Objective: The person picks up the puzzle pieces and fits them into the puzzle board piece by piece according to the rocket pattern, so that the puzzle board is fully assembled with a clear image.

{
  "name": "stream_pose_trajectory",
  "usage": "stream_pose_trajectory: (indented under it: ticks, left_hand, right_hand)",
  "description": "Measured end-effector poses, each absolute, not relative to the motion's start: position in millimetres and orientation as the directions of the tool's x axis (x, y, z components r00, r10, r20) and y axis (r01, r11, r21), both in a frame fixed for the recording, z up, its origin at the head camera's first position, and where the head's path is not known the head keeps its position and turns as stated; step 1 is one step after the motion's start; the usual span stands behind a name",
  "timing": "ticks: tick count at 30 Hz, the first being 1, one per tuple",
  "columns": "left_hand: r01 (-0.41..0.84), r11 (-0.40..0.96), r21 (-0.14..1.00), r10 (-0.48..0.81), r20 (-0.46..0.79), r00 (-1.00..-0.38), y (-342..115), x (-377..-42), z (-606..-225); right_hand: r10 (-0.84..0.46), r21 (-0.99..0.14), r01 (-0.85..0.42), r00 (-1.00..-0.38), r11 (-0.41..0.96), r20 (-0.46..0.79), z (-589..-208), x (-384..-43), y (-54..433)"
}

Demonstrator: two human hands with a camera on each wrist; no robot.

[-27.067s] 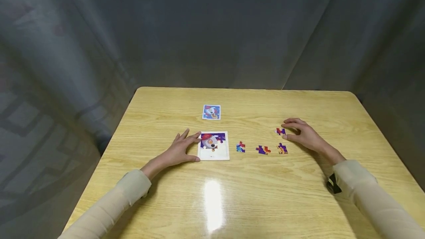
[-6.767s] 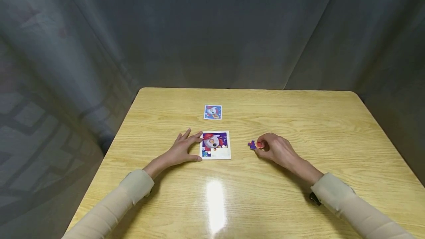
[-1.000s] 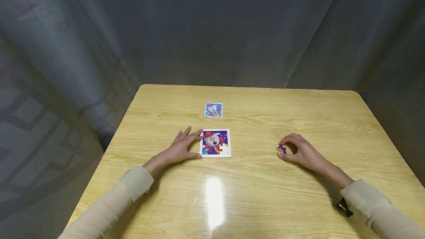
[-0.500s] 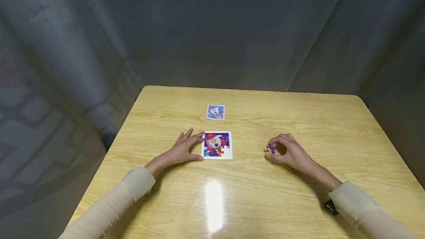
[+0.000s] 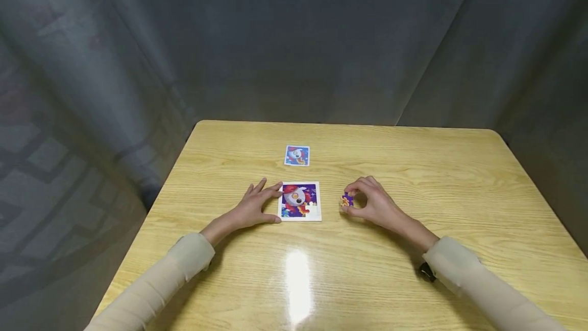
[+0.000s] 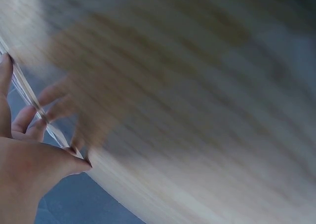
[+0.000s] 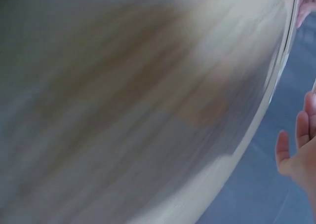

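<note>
A white-bordered jigsaw tray (image 5: 320,202) lies mid-table in the head view, filled with a rocket picture except for a bare gap at its lower right. At its left border my left hand (image 5: 249,208) rests with spread fingers; thumb and index finger touch the edge. My right hand (image 5: 377,209) pinches a purple and orange puzzle piece (image 5: 347,200) between thumb and fingers, a short way right of the tray. In the left wrist view the left hand (image 6: 29,157) shows low against the tabletop. The right wrist view shows part of the right hand (image 7: 302,157); the piece is not visible there.
Behind the tray lies a small picture card (image 5: 297,156) with the same rocket image. The wooden table (image 5: 367,280) has a bright light reflection near its front. Grey curtains (image 5: 294,45) hang around its back and sides.
My right hand has picked up the piece at the right and carried it left toward the tray. Over the longer span, the other loose pieces have gone into the tray. My left hand stays put.
</note>
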State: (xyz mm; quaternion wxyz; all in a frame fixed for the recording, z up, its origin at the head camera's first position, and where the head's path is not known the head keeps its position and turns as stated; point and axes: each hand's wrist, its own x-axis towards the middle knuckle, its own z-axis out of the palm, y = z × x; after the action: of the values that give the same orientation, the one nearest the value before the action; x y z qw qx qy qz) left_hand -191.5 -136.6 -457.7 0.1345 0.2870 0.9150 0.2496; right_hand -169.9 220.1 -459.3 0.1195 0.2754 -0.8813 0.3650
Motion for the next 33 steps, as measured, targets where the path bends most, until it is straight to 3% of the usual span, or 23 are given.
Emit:
stream_pose_trajectory:
  ticks: [18, 33]
  left_hand:
    - [0.454, 0.712, 0.535, 0.588, -0.102, -0.802, -138.1, -191.3, -458.1]
    - [0.495, 0.694, 0.523, 0.603, -0.045, -0.797, -137.6, -192.2, -459.3]
  right_hand:
    - [-0.482, -0.535, -0.571, -0.819, 0.623, 0.313, -453.1, -168.4, 155.7]
    - [-0.493, -0.514, -0.543, -0.835, 0.664, 0.245, -458.0, -169.4, 141.4]
